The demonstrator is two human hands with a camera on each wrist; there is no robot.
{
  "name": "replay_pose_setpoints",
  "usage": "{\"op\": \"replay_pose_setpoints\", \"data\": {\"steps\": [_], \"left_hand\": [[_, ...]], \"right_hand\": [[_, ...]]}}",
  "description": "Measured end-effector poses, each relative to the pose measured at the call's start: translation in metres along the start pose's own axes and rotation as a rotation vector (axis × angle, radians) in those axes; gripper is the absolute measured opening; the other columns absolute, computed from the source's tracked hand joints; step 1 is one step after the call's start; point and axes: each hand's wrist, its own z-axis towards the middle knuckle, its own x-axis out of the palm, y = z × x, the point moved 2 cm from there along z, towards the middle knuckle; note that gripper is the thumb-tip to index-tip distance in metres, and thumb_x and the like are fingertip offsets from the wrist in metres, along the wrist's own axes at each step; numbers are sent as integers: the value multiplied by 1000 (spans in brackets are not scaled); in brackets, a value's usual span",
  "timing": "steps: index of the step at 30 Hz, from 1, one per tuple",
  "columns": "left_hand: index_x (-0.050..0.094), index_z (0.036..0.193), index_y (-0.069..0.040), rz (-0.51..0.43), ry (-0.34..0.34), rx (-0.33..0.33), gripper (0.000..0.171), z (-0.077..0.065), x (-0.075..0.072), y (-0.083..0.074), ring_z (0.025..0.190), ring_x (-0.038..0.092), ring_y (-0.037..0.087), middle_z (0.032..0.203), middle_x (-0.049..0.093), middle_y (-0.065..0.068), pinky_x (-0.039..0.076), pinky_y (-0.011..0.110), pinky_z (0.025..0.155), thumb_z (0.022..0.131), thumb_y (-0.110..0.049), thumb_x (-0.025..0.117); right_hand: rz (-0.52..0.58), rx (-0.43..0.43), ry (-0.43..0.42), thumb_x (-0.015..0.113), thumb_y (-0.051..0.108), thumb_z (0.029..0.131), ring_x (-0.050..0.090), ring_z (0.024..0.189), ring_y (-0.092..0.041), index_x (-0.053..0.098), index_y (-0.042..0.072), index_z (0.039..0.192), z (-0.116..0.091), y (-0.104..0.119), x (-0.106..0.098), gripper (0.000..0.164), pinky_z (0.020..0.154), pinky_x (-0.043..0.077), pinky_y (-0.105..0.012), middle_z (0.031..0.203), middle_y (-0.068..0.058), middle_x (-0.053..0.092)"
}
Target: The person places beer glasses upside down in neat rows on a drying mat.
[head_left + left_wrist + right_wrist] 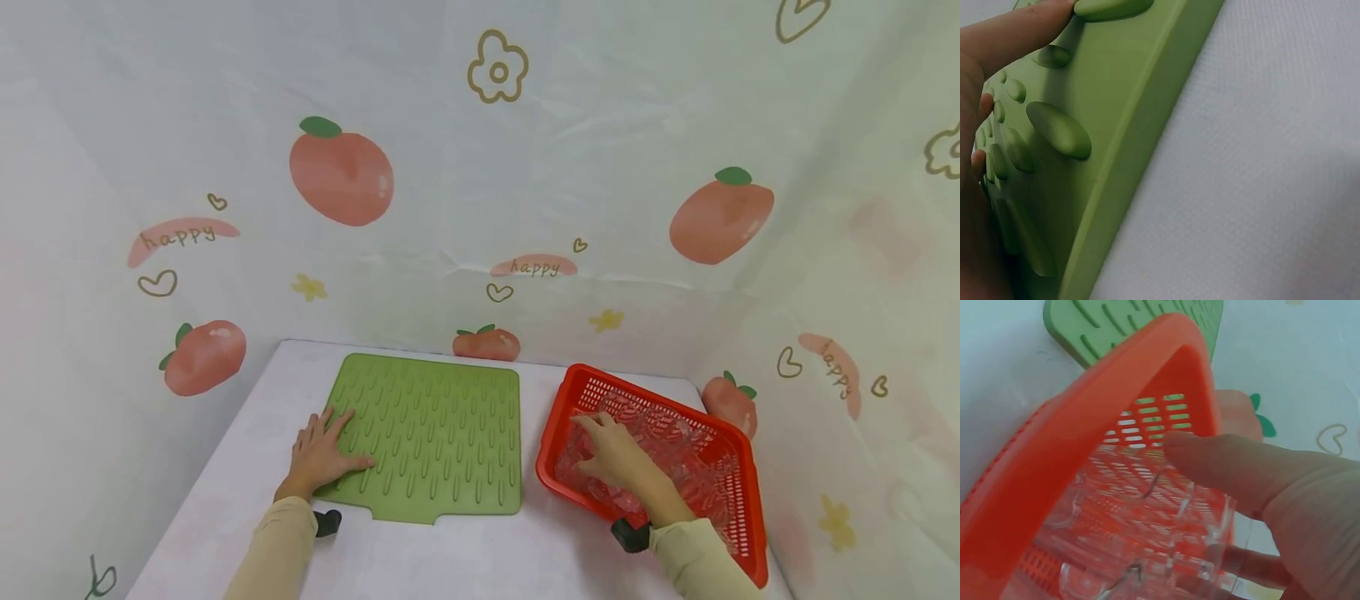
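In the head view a green mat point(427, 433) with raised oblong bumps lies on the white table. My left hand point(321, 454) rests on its left side with the fingers spread. In the left wrist view a finger point(1022, 34) touches the bumpy surface close to the mat's thick edge. My right hand point(613, 454) reaches into a red plastic basket point(651, 390), thumb and fingers apart. Inside the basket are several clear plastic pieces point(1141, 519). The right thumb point(1210, 456) touches one of them; the other fingers lie partly behind clear plastic, so the hold is unclear.
The basket stands tilted in angle at the right of the table point(450, 558), with a gap between it and the mat. Its perforated walls have a raised rim. A white cloth wall point(570, 167) printed with fruit and flowers rises behind the table.
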Motion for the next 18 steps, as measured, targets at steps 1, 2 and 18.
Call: {"op": "replay_pose_setpoints", "data": {"steps": [1,2,18], "left_hand": [[33,159,-13,0,0,-1,112,0,0,1,151,4,62,168,12,28,10,80,116,72,-63,83],[33,159,-13,0,1,-3,112,0,0,1,151,4,61,168,12,28,9,80,117,72,-63,82],[32,160,-15,10,14,-14,115,2,3,5,152,2,60,169,10,26,10,79,117,71,-67,81]], "right_hand": [[-4,-3,-4,90,20,76,60,122,-43,56,15,144,0,1,0,76,86,60,-59,140,-22,55],[-5,-3,-6,90,20,76,60,121,-42,57,15,144,-1,1,-1,76,86,61,-59,139,-21,56],[35,23,-58,87,41,79,49,134,-48,55,16,146,-15,3,-42,79,93,55,-67,150,-23,49]]}}
